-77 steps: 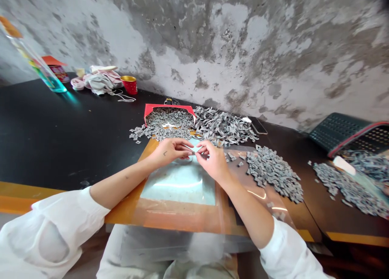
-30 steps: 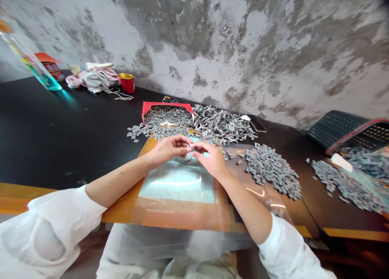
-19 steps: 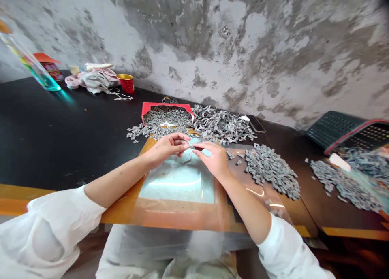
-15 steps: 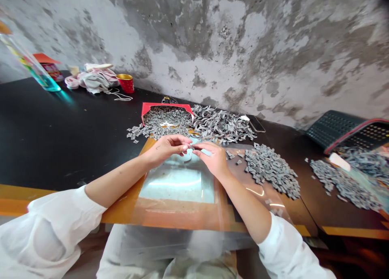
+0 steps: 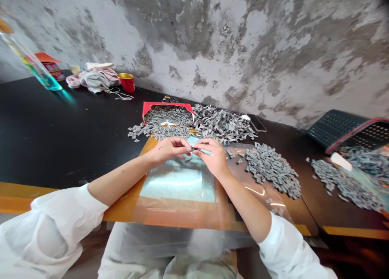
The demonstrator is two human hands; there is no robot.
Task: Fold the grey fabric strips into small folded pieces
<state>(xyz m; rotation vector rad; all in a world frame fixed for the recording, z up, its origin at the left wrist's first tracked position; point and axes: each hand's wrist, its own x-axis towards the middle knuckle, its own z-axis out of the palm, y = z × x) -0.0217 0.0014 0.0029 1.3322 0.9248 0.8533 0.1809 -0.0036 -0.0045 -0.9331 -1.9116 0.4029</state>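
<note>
The left hand is clenched in a pinch on a small grey piece, also grasped by the right hand; it is held clear above a transparent plastic sheet. Grey cut pieces are heaped near the right hand, within easy reach.

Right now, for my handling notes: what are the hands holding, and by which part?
The left hand and right hand pinch a tiny grey piece between their fingertips; which part is too small to tell.
</note>
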